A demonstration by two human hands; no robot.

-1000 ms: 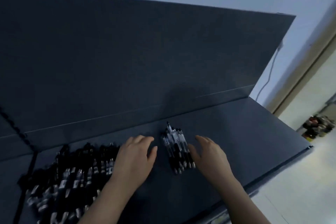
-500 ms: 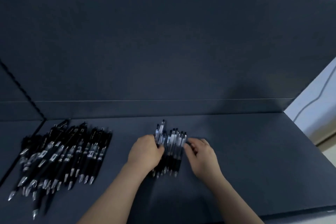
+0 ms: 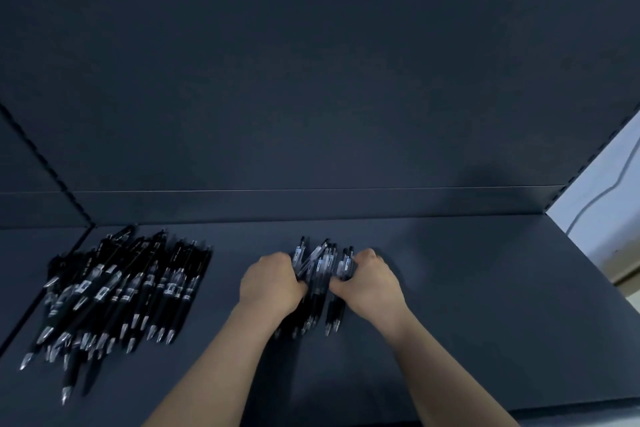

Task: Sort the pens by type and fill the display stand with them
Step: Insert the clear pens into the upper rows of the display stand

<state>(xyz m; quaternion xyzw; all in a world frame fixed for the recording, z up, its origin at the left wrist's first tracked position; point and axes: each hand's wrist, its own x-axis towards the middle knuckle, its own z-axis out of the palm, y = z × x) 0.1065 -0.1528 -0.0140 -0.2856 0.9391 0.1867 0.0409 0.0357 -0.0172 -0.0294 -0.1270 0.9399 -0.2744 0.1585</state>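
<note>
Pens (image 3: pixel 320 269) are sitting mid shelf (image 3: pixel 485 305), left hand (image 3: pixel 272 282) and right hand (image 3: pixel 369 282) both gripping them; uneven squeezing is risking scatter.

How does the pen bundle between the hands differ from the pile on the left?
The bundle is smaller, gripped by the left hand and right hand; the pile is larger, fanned loose, untouched. The bundle shows clear barrels; the pile looks mostly black. Both lie on the shelf, tips toward the person.
</note>
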